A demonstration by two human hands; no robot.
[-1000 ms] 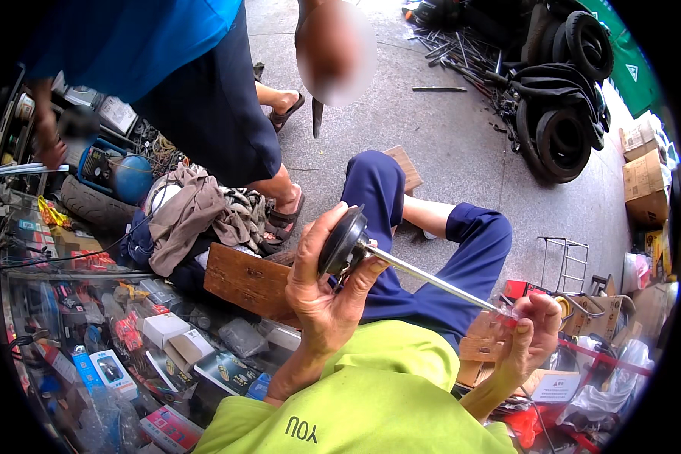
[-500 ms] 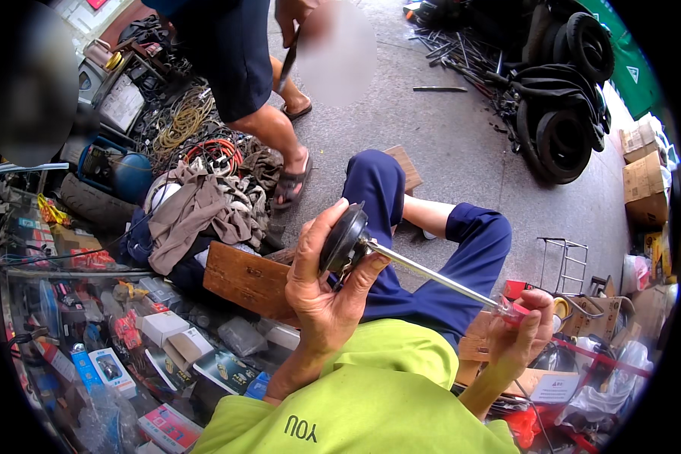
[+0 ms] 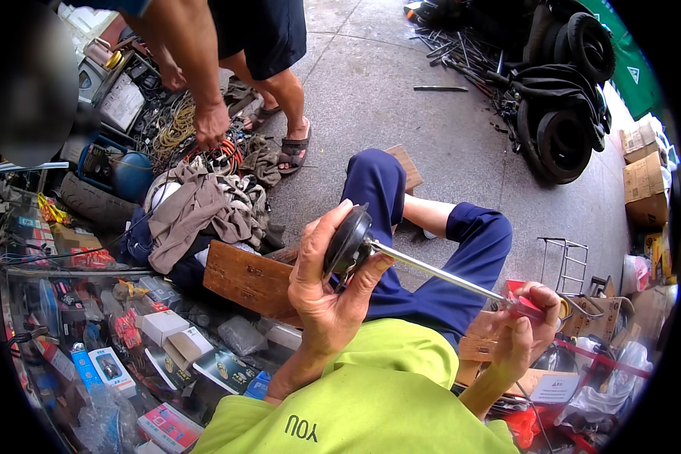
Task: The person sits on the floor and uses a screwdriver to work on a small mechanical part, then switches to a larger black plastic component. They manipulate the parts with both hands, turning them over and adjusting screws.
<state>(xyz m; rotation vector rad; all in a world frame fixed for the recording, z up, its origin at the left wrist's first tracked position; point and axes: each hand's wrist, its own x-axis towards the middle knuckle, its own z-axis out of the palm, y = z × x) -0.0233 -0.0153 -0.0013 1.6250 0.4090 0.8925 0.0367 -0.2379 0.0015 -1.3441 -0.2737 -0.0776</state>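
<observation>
My left hand (image 3: pixel 321 295) grips a round black disc-shaped part (image 3: pixel 349 238), which looks like a vehicle horn, with a metal fitting at its centre. Fingers wrap its far side and the thumb presses near the fitting. A screwdriver (image 3: pixel 440 273) with a long metal shaft and a clear red handle reaches across from the right. Its tip meets the fitting on the black part, though the exact contact is too small to make out. My right hand (image 3: pixel 526 329) holds the handle between thumb and fingers.
A glass-topped case (image 3: pixel 129 274) with boxed parts stands at left beside a wooden board (image 3: pixel 246 280). Behind lie a heap of clothes (image 3: pixel 193 212) and cables (image 3: pixel 175 125). Another person's hand (image 3: pixel 212 125) reaches down there. Tyres (image 3: pixel 564 144) are piled at far right; cartons (image 3: pixel 647 185) stand nearby.
The other person has bent down, one hand now lowered toward the cable heap. My right fingers have shifted around the screwdriver handle; the black part has moved very slightly right.
</observation>
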